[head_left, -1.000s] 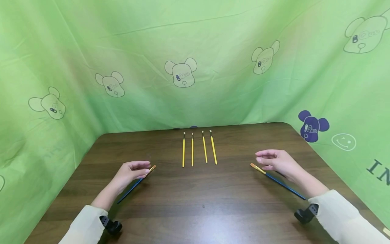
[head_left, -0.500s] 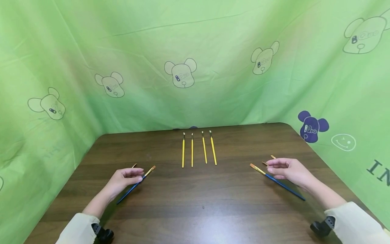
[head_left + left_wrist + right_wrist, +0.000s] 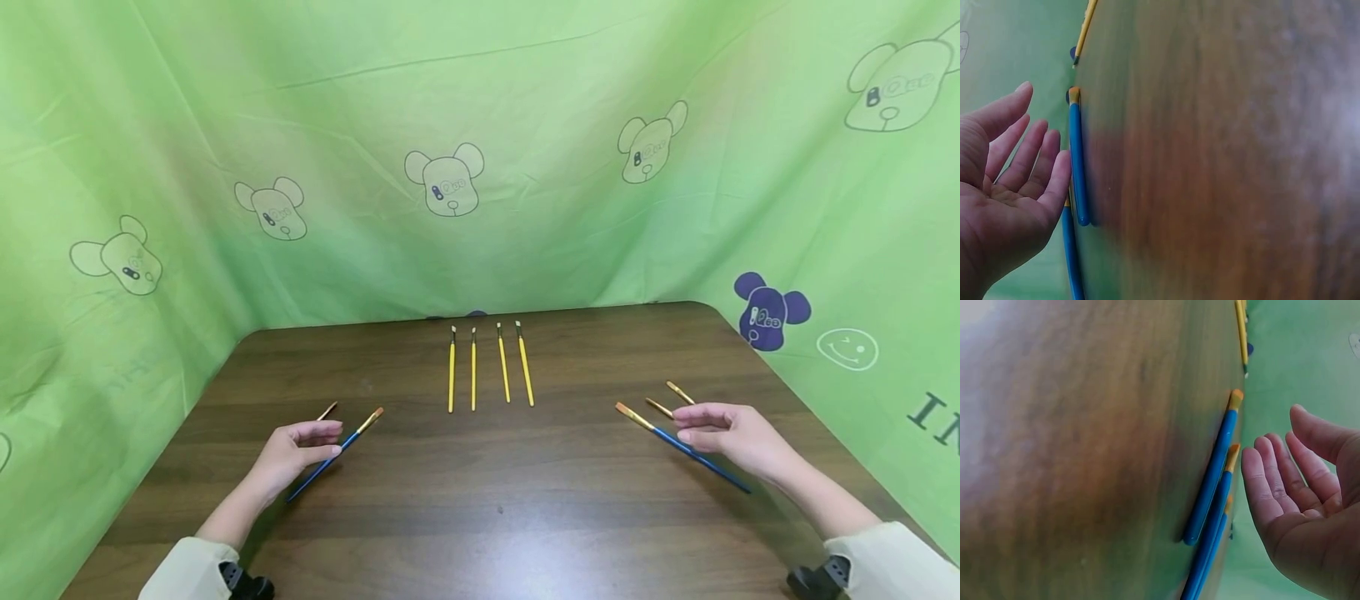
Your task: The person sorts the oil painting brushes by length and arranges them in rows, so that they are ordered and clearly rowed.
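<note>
My left hand (image 3: 292,458) hovers with relaxed fingers, holding nothing. Below it on the table lies a blue-handled paintbrush (image 3: 352,437), bristles pointing away to the right. Another paintbrush's tip (image 3: 327,410) peeks out beyond the fingers; its blue handle (image 3: 1071,256) shows in the left wrist view. On the other side my right hand (image 3: 738,437) is likewise loosely extended and empty, above a blue paintbrush (image 3: 697,457) slanting away to the left. Two more paintbrushes, one thin (image 3: 658,407) and one farther right (image 3: 678,392), are partly covered by that hand.
Several yellow-handled paintbrushes (image 3: 452,375) lie in a row at the back middle of the brown wooden table (image 3: 480,483). A green printed cloth (image 3: 360,250) hangs behind and along both sides of the table.
Both hands have drawn back toward the person and outward, the left to the left, the right to the right. Paintbrush tips formerly hidden by the hands now show. The brushes have not visibly moved.
</note>
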Demonstrator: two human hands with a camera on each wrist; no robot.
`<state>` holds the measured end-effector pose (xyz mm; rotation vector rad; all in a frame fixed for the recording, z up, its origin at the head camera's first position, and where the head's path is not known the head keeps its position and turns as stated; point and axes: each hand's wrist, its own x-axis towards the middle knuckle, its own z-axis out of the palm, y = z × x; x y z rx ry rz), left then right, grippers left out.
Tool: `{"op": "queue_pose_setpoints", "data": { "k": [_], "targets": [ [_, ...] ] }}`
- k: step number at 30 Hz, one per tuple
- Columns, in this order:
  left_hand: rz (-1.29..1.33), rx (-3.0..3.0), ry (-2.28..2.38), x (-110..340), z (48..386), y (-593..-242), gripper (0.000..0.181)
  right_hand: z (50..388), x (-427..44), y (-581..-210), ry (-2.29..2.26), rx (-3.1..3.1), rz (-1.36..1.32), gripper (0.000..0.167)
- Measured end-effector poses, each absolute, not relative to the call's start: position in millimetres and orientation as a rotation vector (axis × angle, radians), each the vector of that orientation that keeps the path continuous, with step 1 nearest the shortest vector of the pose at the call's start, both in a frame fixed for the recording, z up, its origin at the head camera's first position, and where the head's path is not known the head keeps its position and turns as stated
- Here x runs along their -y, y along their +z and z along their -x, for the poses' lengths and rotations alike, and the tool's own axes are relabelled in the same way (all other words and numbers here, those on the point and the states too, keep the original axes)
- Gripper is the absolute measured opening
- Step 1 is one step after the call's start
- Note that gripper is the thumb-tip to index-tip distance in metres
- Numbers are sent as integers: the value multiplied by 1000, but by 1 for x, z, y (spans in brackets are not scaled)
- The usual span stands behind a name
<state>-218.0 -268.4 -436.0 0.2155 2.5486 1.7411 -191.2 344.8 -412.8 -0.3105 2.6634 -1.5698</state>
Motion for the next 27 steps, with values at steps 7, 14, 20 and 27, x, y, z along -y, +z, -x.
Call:
{"op": "queue_pose_setpoints", "data": {
  "k": [7,14,20,27],
  "targets": [
    [-208,-2537,1741,269,220,-438,44,189,-348,-420,-1525,-2716,318,41],
    [-188,-2535,1730,268,221,-438,45,188,-346,-422,-1469,-2726,292,42],
    [-206,-2558,1701,267,222,-439,44,189,-344,-422,-1426,-2734,289,42],
    [-190,-2592,1663,265,224,-440,43,189,-345,-421,-1310,-2786,291,42]
  ]
}}
